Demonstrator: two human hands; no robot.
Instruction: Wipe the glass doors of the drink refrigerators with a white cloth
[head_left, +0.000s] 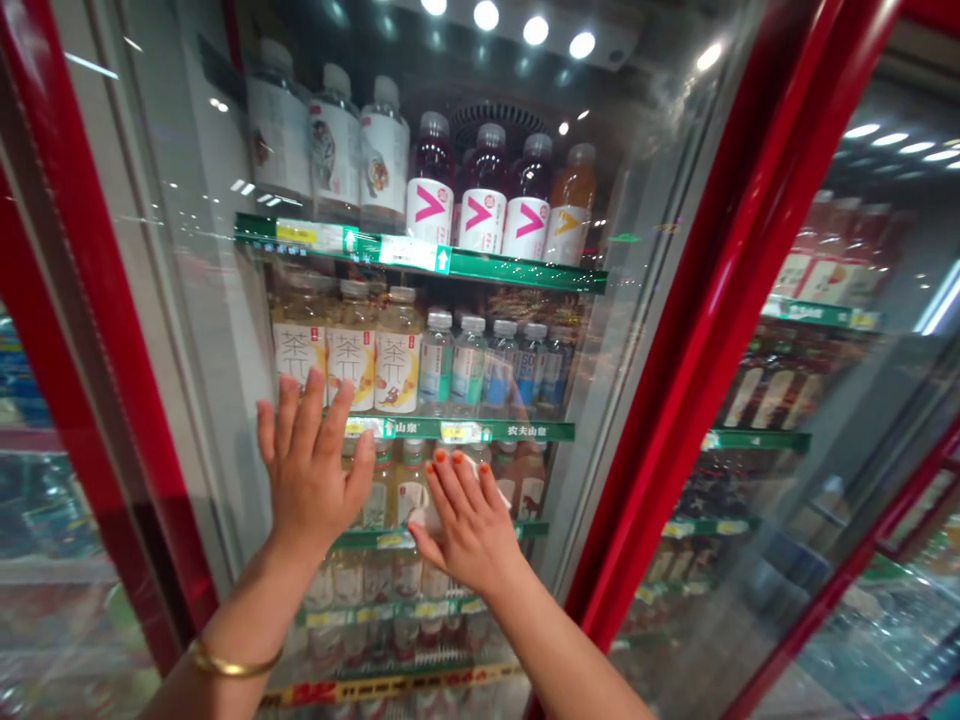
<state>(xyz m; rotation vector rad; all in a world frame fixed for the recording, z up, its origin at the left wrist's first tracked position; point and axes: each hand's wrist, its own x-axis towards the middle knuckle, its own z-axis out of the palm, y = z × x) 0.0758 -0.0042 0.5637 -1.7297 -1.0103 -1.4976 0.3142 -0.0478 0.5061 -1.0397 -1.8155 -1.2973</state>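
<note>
The glass door [615, 350] of a drinks cooler stands in front of me. My left hand [309, 485] lies against the glass with its fingers spread, in front of the tea bottles [396, 350], and holds nothing. Lower and to the right, my right hand [474, 530] presses a white cloth or tissue [499, 490] to the glass. Only edges of this white piece show around the fingers, so its full shape is hidden. A gold bangle [234, 664] circles my left wrist.
Red frame posts [720, 300] flank the glass, with another cooler to the right. Behind the glass, green-edged shelves [510, 272] carry bottles with V labels [484, 215] and small blue-labelled bottles [501, 370]. Lights reflect in the pane.
</note>
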